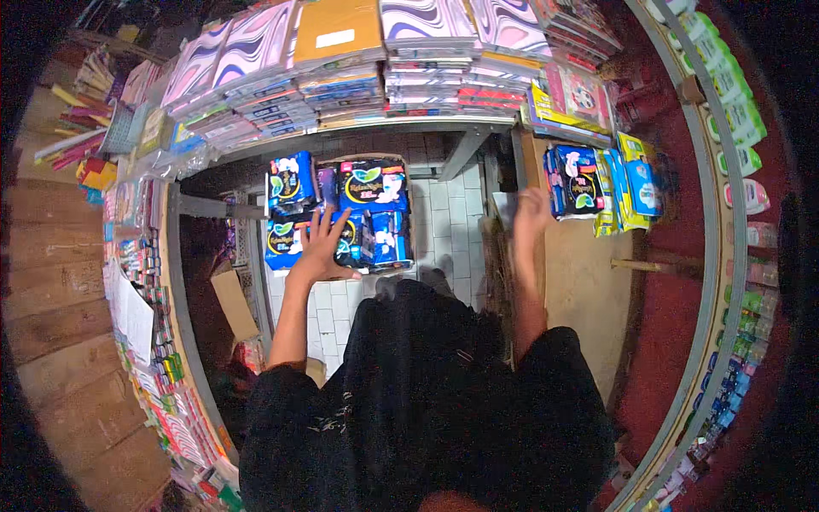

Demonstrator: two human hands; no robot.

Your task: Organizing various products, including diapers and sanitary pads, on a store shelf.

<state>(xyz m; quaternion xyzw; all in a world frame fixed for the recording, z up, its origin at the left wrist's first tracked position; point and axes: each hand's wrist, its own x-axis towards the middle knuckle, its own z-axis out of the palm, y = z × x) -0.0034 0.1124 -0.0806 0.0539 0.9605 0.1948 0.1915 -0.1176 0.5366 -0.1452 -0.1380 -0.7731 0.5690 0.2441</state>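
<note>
My left hand point(322, 251), fingers spread, is over the front packs of a stack of sanitary pads point(286, 246) in dark blue and black wrappers. It seems to rest on them, though contact is hard to judge. Behind it stands a larger pack of pads point(373, 184), and a blue pack point(386, 237) lies to its right. An open cardboard box point(411, 237) surrounds these packs. Blurred by motion, my right hand point(532, 208) is just left of an upright row of pad packs point(579, 181) on the right-hand shelf. Its fingers do not show clearly.
Stacked notebooks point(422, 77) line the counter ahead. Blue and yellow packs point(633, 182) stand on the brown shelf board point(579, 281) to the right. A metal post point(464, 153) rises from the white tiled floor point(451, 211). Small goods fill the left counter point(160, 320).
</note>
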